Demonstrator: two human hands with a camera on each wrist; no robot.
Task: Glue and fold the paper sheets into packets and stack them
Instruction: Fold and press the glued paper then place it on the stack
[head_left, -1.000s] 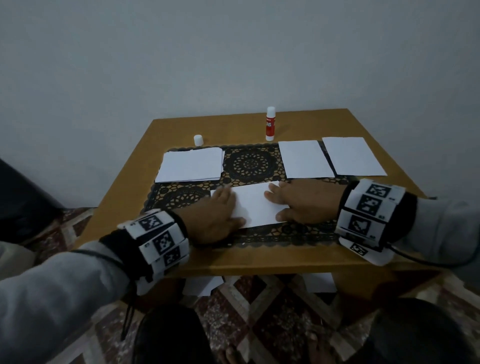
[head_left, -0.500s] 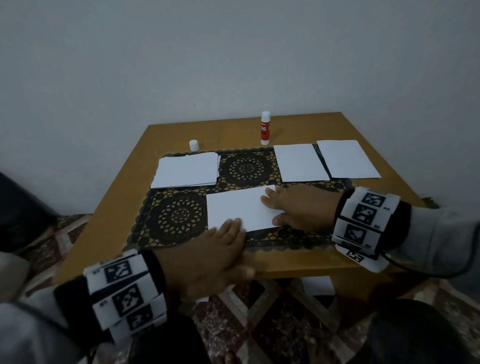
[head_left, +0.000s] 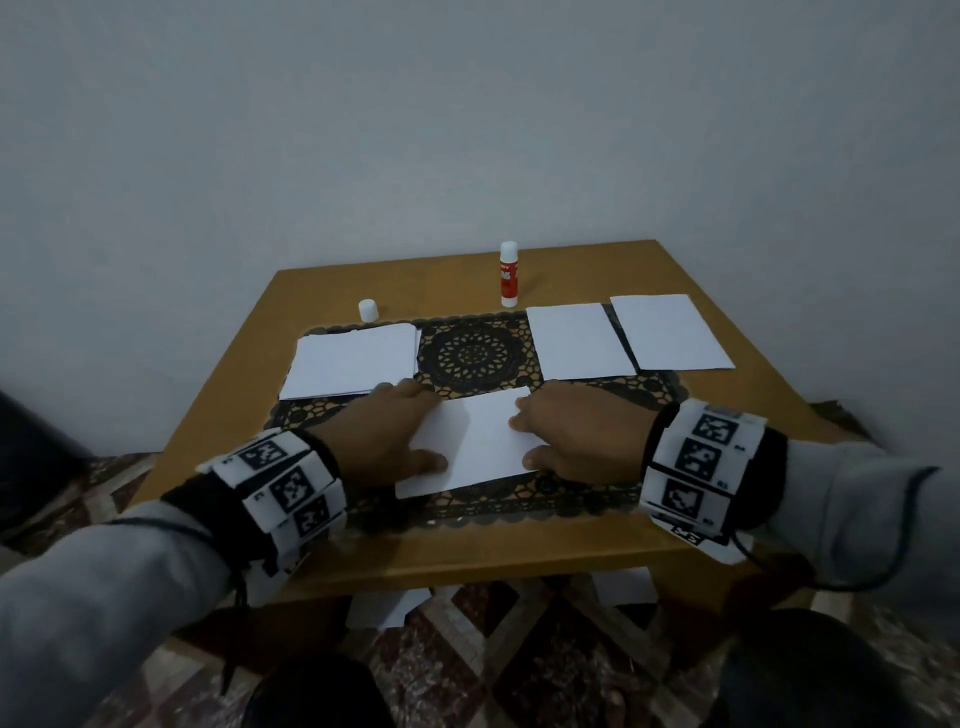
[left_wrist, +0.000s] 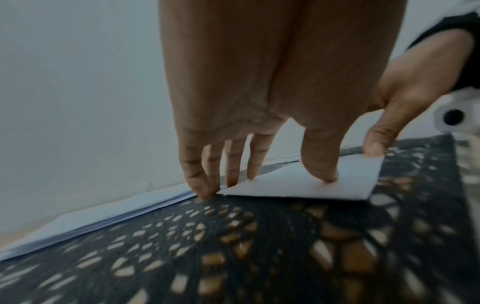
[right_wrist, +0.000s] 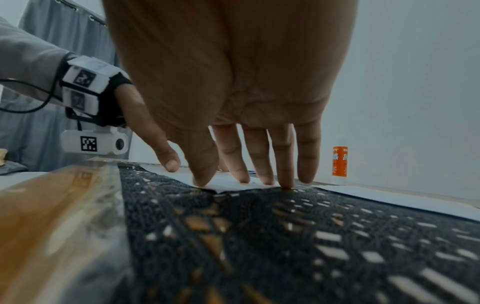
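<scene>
A folded white paper (head_left: 480, 441) lies slightly askew on the black lace mat (head_left: 472, 353), near the table's front. My left hand (head_left: 410, 431) rests on its left end: the thumb (left_wrist: 324, 174) presses down on the sheet (left_wrist: 298, 188), and straight fingers (left_wrist: 205, 189) touch its far left corner. My right hand (head_left: 535, 431) lies flat on the right end, its straight fingertips (right_wrist: 285, 183) on the paper's edge (right_wrist: 228, 183). A stack of folded packets (head_left: 353, 358) sits at the mat's left. Two flat sheets (head_left: 576, 340) (head_left: 670, 332) lie at the right.
A red and white glue stick (head_left: 509, 275) stands upright at the back of the wooden table (head_left: 467, 551), its white cap (head_left: 368, 310) apart to the left. A grey wall rises right behind the table. Some white papers (head_left: 384, 608) lie on the floor under the front edge.
My left hand slid off the paper to the table's near edge, then came back onto the paper's left end. The paper now lies a little turned. The right hand stayed on it.
</scene>
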